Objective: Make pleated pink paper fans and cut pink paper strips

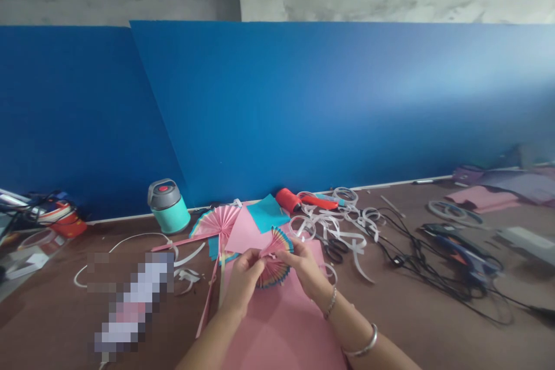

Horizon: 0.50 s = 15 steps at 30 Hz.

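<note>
Between both hands is a pleated paper fan [274,273], pink in the middle with blue and yellow bands along its edge. My left hand [246,274] pinches it near its centre from the left. On the right side, my right hand [306,266] grips the folds near the centre, partly hiding them. Under the hands lies a large pink paper sheet [286,324]. Just beyond to the left rests a larger pleated pink fan [217,222] with long pink strips. A blue paper piece [267,214] lies past my hands.
White paper strips [333,225] curl in a tangle near black-handled scissors [336,250]. A red cylinder [287,200] is by the blue partition [303,115]. A turquoise jar [171,211] stands left. Black cables [416,266] and a blue glue gun [470,260] lie right.
</note>
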{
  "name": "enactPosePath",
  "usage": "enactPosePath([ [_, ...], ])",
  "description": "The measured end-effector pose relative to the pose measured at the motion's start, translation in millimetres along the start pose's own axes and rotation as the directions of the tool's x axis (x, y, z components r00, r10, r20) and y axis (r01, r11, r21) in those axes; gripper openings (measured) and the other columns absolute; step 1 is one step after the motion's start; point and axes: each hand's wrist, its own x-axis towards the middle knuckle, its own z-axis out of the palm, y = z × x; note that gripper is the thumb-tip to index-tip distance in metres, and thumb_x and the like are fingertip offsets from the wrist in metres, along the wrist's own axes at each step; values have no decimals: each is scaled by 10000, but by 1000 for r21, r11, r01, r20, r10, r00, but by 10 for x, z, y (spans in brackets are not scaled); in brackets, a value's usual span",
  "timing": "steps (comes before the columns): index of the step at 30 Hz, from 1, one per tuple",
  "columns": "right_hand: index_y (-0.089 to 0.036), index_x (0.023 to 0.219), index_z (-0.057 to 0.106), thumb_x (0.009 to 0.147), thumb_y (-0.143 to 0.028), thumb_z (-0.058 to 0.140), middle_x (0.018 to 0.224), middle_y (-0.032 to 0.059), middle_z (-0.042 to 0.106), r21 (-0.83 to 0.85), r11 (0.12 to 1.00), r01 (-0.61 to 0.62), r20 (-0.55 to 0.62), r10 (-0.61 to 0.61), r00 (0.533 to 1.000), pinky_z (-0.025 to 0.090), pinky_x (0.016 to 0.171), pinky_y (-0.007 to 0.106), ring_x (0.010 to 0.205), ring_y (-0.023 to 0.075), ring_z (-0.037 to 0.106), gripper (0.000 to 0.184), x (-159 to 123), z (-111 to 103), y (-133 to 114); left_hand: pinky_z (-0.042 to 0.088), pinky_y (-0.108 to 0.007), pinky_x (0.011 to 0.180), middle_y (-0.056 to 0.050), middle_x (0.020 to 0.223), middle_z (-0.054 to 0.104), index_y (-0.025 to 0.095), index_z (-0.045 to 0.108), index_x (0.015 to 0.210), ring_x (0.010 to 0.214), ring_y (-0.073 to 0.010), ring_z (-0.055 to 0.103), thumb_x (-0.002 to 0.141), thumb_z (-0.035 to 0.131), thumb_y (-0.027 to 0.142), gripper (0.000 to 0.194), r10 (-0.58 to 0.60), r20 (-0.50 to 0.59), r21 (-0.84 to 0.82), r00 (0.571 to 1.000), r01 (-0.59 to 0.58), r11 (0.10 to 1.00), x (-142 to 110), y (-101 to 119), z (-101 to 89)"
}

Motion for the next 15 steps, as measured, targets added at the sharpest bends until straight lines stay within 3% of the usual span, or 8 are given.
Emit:
enactPosePath([
  [9,-180,813,627,650,-263,744,716,-20,618,-28,1000,1,-46,-2,999,411,660,265,655,134,516,217,-8,33,-20,414,-241,610,-5,684,658,153,689,776,662,-176,566,715,485,213,221,125,76,260,989,-141,955,55,-62,-127],
  [15,-170,698,559,701,-219,673,595,-57,435,20,995,-97,78,95,992,286,534,220,550,83,344,124,0,-63,3,397,-234,605,2,673,639,166,674,767,662,-167,552,741,472,243,218,115,44,237,992,-123,964,79,-50,-161],
])
